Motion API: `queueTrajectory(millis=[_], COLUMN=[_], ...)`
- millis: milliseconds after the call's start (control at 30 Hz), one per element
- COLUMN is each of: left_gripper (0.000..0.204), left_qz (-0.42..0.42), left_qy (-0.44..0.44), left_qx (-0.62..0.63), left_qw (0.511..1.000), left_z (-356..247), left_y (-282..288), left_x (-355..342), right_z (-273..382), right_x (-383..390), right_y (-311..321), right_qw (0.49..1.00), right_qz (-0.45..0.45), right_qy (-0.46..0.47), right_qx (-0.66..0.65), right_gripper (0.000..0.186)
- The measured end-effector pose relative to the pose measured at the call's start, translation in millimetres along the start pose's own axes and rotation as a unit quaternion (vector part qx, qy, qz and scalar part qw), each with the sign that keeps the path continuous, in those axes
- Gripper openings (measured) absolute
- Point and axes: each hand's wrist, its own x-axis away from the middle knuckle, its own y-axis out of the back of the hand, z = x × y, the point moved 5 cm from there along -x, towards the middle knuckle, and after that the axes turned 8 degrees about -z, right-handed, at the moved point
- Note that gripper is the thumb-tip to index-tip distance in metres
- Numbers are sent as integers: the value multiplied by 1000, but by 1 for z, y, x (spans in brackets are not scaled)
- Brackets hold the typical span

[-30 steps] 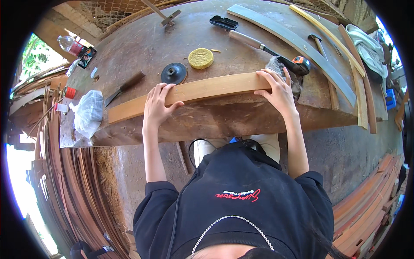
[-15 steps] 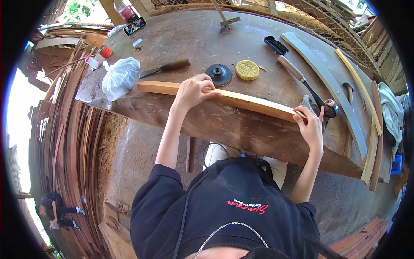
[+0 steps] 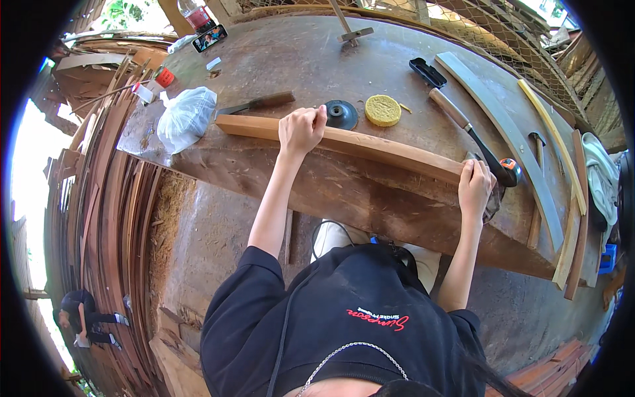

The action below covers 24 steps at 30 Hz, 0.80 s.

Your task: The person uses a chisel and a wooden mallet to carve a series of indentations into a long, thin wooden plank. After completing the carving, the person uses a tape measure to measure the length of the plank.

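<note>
A long, narrow piece of wood point(image 3: 390, 151) lies along the near edge of the brown workbench point(image 3: 284, 59). My left hand point(image 3: 302, 131) is closed over it left of the middle, thumb on top. At its right end my right hand point(image 3: 475, 186) is closed round it, fingers curled over the top. Just beyond the wood, near my left hand, are a black round backing pad point(image 3: 342, 114) and a yellow round sanding pad point(image 3: 383, 110). A putty knife with a wooden handle point(image 3: 273, 99) lies behind the wood's left part.
A tied white plastic bag point(image 3: 187, 119) sits at the bench's left corner. On the right lie a chisel-like tool with a wooden handle point(image 3: 450, 109), a tape measure point(image 3: 508, 168), a hammer point(image 3: 536, 172) and a metal straightedge point(image 3: 509, 126). Stacked boards point(image 3: 109, 218) line the left; a person point(image 3: 86, 321) sits there.
Both hands have gone from pinching the wood with the fingertips to gripping it in closed fists. The wood has turned and shifted slightly right. My right hand's index finger is no longer raised.
</note>
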Motion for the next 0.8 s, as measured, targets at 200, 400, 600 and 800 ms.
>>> queueTrajectory(millis=[200, 400, 600, 800], left_gripper=[46, 45, 47, 46], left_qz=[20, 98, 137, 71], left_qy=[39, 80, 102, 60], left_qx=[-12, -42, -17, 34], left_qw=[999, 991, 985, 995], left_z=[7, 11, 11, 9], left_y=[-4, -13, -17, -12], left_x=[2, -10, -13, 3], right_z=[-8, -14, -25, -28], right_x=[3, -10, -7, 0], right_y=[1, -3, -3, 2], right_qw=[999, 991, 989, 995], right_qz=[-20, 64, 49, 0], right_qy=[-20, -104, -134, -97], right_qx=[-27, -56, -43, -13], right_gripper=[28, 34, 39, 35])
